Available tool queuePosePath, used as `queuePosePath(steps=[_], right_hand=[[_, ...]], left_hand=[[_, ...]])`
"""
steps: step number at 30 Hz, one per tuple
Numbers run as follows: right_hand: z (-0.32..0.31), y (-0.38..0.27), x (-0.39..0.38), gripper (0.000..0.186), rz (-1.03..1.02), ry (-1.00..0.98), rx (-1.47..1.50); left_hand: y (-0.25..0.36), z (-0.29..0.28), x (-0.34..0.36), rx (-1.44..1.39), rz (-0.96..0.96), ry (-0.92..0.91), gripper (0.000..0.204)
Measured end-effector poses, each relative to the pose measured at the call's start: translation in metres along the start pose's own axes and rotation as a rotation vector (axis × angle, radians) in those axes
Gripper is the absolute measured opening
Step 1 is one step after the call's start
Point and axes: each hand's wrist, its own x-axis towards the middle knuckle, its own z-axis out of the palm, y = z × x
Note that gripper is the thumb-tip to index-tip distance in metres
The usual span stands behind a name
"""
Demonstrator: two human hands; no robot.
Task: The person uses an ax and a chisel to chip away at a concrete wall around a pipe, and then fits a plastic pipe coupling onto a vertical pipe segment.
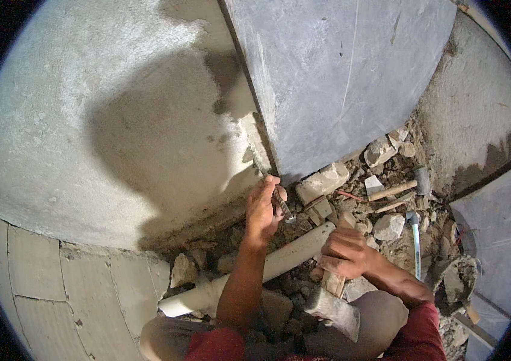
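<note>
My left hand (261,209) is closed around a steel chisel (286,210), a thin dark rod. Its upper tip meets the chipped plaster at the wall's edge beside a grey slab (340,78), and its butt end points down toward me. In my right hand (346,253) is the wooden handle of a hammer (335,314). The heavy, dusty head hangs below the fist, close to my right knee, apart from the chisel. The fingers of both hands are wrapped round their tools.
A white plastic pipe (291,251) lies across rubble under my forearms. To the right are a wooden-handled mallet (395,190), a light-blue-handled hammer (416,243), broken stones (323,182) and a dirty bucket (457,280). Tiles (36,274) cover the floor at left.
</note>
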Motion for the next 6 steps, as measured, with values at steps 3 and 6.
queuePosePath(steps=[3, 6], right_hand=[[0.009, 0.021, 0.007, 0.033, 0.574, -0.472, -0.167], [-0.005, -0.002, 0.004, 0.045, 0.402, -0.415, -0.058]], left_hand=[[-0.009, -0.015, 0.012, -0.016, 0.001, -0.021, 0.028], [-0.017, -0.021, 0.009, -0.085, 0.033, -0.061, 0.033]])
